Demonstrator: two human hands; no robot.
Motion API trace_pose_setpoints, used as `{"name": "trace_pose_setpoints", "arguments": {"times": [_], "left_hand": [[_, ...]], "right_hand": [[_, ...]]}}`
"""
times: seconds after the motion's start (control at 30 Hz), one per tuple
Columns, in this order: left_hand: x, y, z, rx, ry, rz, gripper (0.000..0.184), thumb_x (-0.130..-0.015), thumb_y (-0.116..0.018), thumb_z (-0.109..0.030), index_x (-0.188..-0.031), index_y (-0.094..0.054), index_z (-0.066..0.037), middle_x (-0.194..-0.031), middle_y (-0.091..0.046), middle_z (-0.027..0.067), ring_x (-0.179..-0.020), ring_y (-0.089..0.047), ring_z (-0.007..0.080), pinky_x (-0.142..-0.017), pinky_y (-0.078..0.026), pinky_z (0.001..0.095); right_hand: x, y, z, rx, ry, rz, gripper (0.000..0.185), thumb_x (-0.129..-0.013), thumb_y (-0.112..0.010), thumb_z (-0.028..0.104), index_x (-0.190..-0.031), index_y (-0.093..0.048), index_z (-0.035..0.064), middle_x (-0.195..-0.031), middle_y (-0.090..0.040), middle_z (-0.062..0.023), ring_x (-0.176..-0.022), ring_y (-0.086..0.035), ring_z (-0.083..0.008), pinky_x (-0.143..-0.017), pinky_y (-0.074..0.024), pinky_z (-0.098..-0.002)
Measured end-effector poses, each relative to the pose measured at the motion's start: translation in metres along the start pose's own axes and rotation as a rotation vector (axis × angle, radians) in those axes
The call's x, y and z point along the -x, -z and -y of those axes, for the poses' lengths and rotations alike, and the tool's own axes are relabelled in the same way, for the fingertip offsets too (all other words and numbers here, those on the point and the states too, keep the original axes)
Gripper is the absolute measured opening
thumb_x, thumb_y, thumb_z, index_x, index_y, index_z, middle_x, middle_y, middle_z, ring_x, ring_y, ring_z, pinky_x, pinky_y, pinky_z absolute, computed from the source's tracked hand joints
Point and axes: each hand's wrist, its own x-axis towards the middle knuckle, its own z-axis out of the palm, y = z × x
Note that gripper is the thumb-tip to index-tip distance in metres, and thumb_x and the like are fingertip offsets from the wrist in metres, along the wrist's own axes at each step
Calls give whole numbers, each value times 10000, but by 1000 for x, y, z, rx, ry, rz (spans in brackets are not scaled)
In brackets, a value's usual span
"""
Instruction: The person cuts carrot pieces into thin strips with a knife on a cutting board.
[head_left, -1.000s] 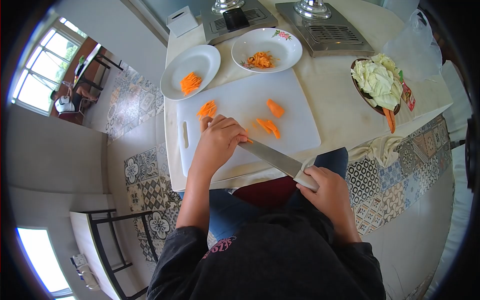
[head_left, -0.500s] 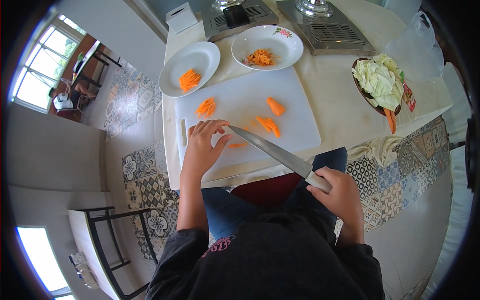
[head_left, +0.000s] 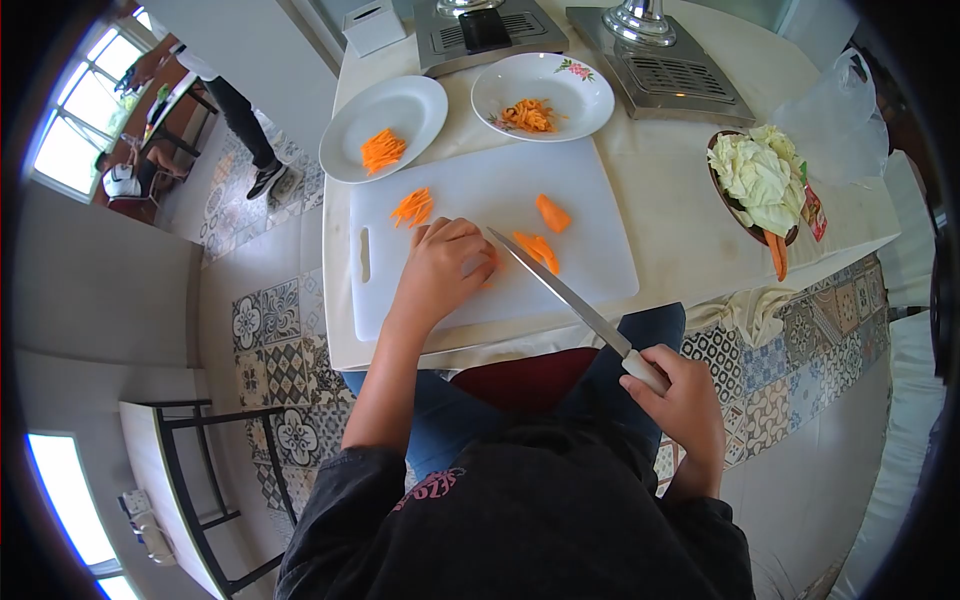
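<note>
My right hand [head_left: 682, 398] grips the pale handle of a kitchen knife [head_left: 575, 302], its blade pointing up and left over the white cutting board [head_left: 590, 205]. The knife tip is just right of my left hand [head_left: 447, 265]. That hand is low over the board with its fingers curled, and a bit of orange carrot shows at its fingertips; what lies beneath is hidden. Right of the blade tip are carrot slices [head_left: 538, 252], with a carrot chunk [head_left: 553, 214] above them. A small pile of carrot strips [head_left: 412, 207] lies beyond my left hand.
Behind the board stand a white plate [head_left: 345, 130] with carrot strips and a flowered plate [head_left: 585, 120] with shreds. Cabbage leaves [head_left: 760, 180] and carrots fill a brown bowl at right. Metal dispenser bases [head_left: 670, 85] stand at the back. A person [head_left: 235, 110] walks at far left.
My left hand has moved right and curled over the carrot bits in mid-board. The knife tip has shifted slightly right and up. A walking person has come into view at far left.
</note>
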Motion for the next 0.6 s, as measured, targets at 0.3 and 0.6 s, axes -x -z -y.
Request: {"name": "trace_pose_setpoints", "arguments": {"times": [0.3,0.6], "left_hand": [[28,-13,-15,3,226,-253,155,-795,-771,-135,-934,-719,-92,-944,-688,29,-936,-606,236,-900,-406,397],[53,-23,-20,-81,210,-291,193,-799,-775,-114,-988,-733,-114,-982,-676,15,-981,-596,243,-905,-402,397]], "right_hand": [[2,-1,-11,5,46,70,288,-968,-609,281,-1091,-588,21,-790,-659,-218,-756,-637,-443,-642,-480,-486],[-14,19,0,290,131,160,237,-1010,-535,283,-1059,-537,50,-775,-646,-189,-739,-643,-416,-637,-478,-511]]}}
